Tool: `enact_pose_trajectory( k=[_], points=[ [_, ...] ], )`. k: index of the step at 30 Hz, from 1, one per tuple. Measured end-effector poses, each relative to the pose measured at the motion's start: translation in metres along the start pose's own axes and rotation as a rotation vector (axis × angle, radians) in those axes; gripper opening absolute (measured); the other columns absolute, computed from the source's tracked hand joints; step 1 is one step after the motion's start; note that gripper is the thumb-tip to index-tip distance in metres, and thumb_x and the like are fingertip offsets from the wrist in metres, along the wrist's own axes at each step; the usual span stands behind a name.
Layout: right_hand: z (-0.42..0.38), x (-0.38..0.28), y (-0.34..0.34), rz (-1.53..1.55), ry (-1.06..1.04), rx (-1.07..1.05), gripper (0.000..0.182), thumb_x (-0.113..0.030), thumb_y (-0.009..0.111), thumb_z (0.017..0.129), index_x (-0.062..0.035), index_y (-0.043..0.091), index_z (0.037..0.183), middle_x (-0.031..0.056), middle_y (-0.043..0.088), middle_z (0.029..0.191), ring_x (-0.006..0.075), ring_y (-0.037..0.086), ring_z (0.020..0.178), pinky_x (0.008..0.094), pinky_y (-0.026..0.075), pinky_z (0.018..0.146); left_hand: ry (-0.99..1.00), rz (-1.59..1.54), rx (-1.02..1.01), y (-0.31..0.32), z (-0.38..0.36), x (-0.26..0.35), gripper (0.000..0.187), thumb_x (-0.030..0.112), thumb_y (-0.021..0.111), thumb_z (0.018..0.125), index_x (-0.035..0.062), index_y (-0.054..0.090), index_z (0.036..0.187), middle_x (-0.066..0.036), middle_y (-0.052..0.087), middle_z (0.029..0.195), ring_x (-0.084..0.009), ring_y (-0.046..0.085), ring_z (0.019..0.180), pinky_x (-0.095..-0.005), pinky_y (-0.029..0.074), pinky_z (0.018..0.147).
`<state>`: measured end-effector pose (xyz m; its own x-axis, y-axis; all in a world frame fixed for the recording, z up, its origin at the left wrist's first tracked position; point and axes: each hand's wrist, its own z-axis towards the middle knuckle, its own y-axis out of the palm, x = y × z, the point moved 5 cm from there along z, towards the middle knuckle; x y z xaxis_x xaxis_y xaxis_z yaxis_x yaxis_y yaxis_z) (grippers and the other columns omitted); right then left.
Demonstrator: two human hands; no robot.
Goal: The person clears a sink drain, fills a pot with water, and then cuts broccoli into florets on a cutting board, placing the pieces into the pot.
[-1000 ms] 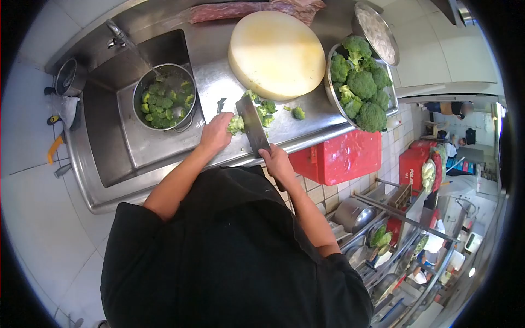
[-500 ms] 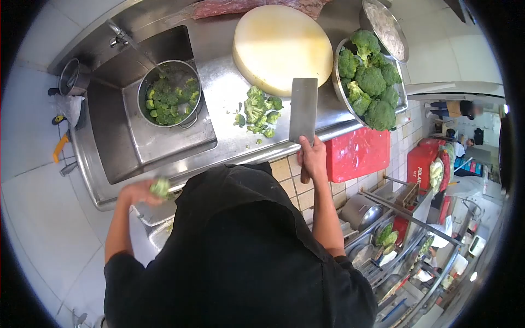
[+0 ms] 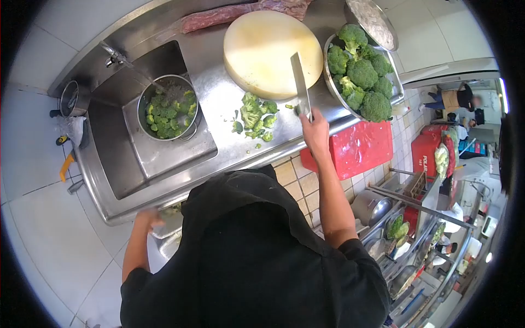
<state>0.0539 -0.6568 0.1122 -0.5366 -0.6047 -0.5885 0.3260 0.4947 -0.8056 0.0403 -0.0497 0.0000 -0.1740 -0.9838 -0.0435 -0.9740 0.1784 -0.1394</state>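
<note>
Steel surface [image 3: 210,65] with built-in sink, front edge running just beyond the person's dark clothing. Nearest, at the left: left hand [image 3: 149,220], low, outside the front edge, beside a metal tray [image 3: 169,240] partly tucked below; fingers motion-blurred, nothing clearly seen in them, so cannot tell whether wide or narrow, or holding anything. Right hand [image 3: 316,131] closed round the grip of a cleaver [image 3: 301,82], blade raised and pointing away, over the near right of the round board [image 3: 268,52]. Between sink and right hand, loose broccoli pieces [image 3: 251,112] on the metal: one larger branched chunk, small florets around it, a few crumbs towards the edge. In the sink, a pot [image 3: 144,127] with many small florets [image 3: 169,112], under the tap [image 3: 115,57]. Right of the board, a bowl [image 3: 334,93] heaped with large broccoli heads [image 3: 362,74]. Judged from this spread, cutting is partway: pot well supplied with small pieces, large chunk on the surface not fully divided, heads in the bowl uncut. Farther back, raw meat [image 3: 235,15] behind the board, a bowl of pale contents [image 3: 372,22] cut off by the frame. Off right, red container [image 3: 363,150], crowded shelving, distant people [image 3: 464,98], small and unclear. Hidden: pot's depth, tray's full contents, bowl's lower layers, most of the cleaver's grip.
</note>
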Motion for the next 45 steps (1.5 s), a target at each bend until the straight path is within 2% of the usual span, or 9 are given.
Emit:
enact_pose_trajectory(
  k=[6, 11, 17, 22, 29, 32, 35, 42, 45],
  points=[
    [0.07, -0.017, 0.018, -0.154, -0.159, 0.057, 0.041, -0.013, 0.062, 0.084, -0.0131, 0.066, 0.124, 0.0201, 0.066, 0.117, 0.0402, 0.065, 0.103, 0.0475, 0.051, 0.091, 0.775, -0.226, 0.805, -0.182, -0.074, 0.223, 0.05, 0.039, 0.072, 0.085, 0.0041, 0.063, 0.12, -0.018, 0.065, 0.12, -0.0359, 0.064, 0.108, -0.0435, 0.051, 0.091],
    [0.112, -0.013, 0.042, -0.338, -0.21, -0.001, 0.043, -0.006, 0.059, 0.082, -0.017, 0.067, 0.123, 0.0181, 0.066, 0.116, 0.0375, 0.064, 0.106, 0.0473, 0.05, 0.092, 0.74, -0.265, 1.072, -0.217, -0.038, 0.36, 0.078, 0.038, 0.08, 0.076, 0.0021, 0.047, 0.136, -0.018, 0.055, 0.132, -0.0346, 0.066, 0.104, -0.0456, 0.052, 0.092],
    [0.093, -0.014, 0.03, -0.194, -0.416, 0.229, 0.032, -0.008, 0.061, 0.084, -0.0118, 0.072, 0.114, 0.0154, 0.066, 0.112, 0.0353, 0.062, 0.104, 0.0469, 0.048, 0.093, 0.837, -0.581, 1.028, -0.215, 0.011, 0.366, 0.058, 0.031, 0.077, 0.078, 0.0041, 0.056, 0.125, -0.02, 0.067, 0.111, -0.0366, 0.067, 0.099, -0.0441, 0.053, 0.085],
    [0.028, 0.036, 0.023, 0.03, -0.256, 0.308, 0.03, -0.003, 0.064, 0.081, -0.007, 0.071, 0.11, 0.0156, 0.065, 0.113, 0.0371, 0.059, 0.106, 0.0466, 0.047, 0.096, 0.962, -0.777, 0.945, -0.225, 0.036, 0.338, 0.032, 0.009, 0.073, 0.08, 0.0024, 0.059, 0.107, -0.009, 0.068, 0.089, -0.0137, 0.063, 0.069, -0.0291, 0.053, 0.064],
    [0.019, 0.093, 0.066, -0.089, -0.194, 0.198, 0.047, -0.007, 0.067, 0.08, -0.0071, 0.059, 0.127, 0.023, 0.057, 0.124, 0.0392, 0.057, 0.113, 0.0469, 0.046, 0.097, 0.642, -1.222, 0.476, -0.25, 0.076, 0.3, 0.03, 0.008, 0.069, 0.084, 0.0004, 0.058, 0.111, -0.006, 0.062, 0.079, -0.0136, 0.057, 0.056, -0.029, 0.048, 0.048],
    [0.024, 0.08, 0.066, -0.065, -0.032, -0.008, 0.05, -0.007, 0.066, 0.081, -0.0072, 0.057, 0.13, 0.02, 0.058, 0.125, 0.0385, 0.056, 0.116, 0.0492, 0.045, 0.098, 0.559, -0.777, 0.796, -0.267, 0.092, 0.298, 0.035, 0.013, 0.07, 0.081, -0.0009, 0.061, 0.112, -0.009, 0.063, 0.084, -0.0222, 0.063, 0.068, -0.036, 0.053, 0.061],
    [0.021, 0.053, 0.056, -0.319, -0.041, -0.035, 0.045, -0.008, 0.066, 0.081, -0.0067, 0.06, 0.126, 0.0177, 0.061, 0.12, 0.0379, 0.058, 0.113, 0.0498, 0.046, 0.096, 0.633, -0.467, 1.629, -0.268, 0.006, 0.317, 0.034, 0.016, 0.07, 0.08, -0.001, 0.064, 0.109, -0.013, 0.064, 0.093, -0.0305, 0.063, 0.092, -0.041, 0.052, 0.081],
    [0.05, -0.028, 0.015, -0.258, -0.398, 0.366, 0.036, -0.01, 0.066, 0.08, -0.0094, 0.063, 0.116, 0.0138, 0.061, 0.119, 0.0362, 0.059, 0.108, 0.0498, 0.046, 0.092, 0.427, 0.01, 1.173, -0.263, 0.002, 0.389, 0.037, 0.04, 0.068, 0.08, 0.0076, 0.076, 0.094, -0.011, 0.069, 0.102, -0.0265, 0.058, 0.106, -0.0463, 0.037, 0.091],
    [0.079, -0.009, 0.031, -0.311, -0.253, 0.073, 0.043, -0.01, 0.064, 0.081, -0.0102, 0.058, 0.124, 0.0138, 0.061, 0.118, 0.0363, 0.059, 0.11, 0.0491, 0.046, 0.093, 0.479, -0.108, 1.058, -0.262, 0.006, 0.391, 0.041, 0.041, 0.069, 0.078, 0.0061, 0.076, 0.098, -0.013, 0.069, 0.107, -0.0272, 0.056, 0.109, -0.0494, 0.033, 0.095]
  ],
)
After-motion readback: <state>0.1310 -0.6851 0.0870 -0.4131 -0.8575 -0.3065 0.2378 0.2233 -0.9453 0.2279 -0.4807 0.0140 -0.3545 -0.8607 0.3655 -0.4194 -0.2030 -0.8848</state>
